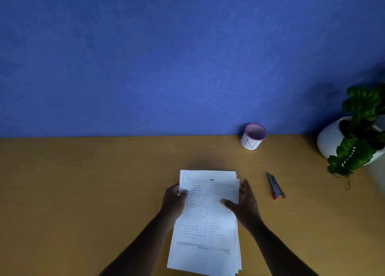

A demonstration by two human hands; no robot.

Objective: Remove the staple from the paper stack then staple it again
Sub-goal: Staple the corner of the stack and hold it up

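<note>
Several fanned printed sheets form the paper stack (205, 230), left hand (174, 200) pinching it, right hand (244, 207) spread wide.

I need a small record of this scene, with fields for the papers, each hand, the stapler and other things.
papers: white printed paper stack, sheets fanned, held at its side edges
left hand: grips the stack's left edge, thumb on top
right hand: fingers straight along the right edge, thumb on the sheet
tool: slim silver stapler with red ends, on the tan wooden desk, right of the stack
others: white round cup with pink rim; green leafy plant in white pot
</note>
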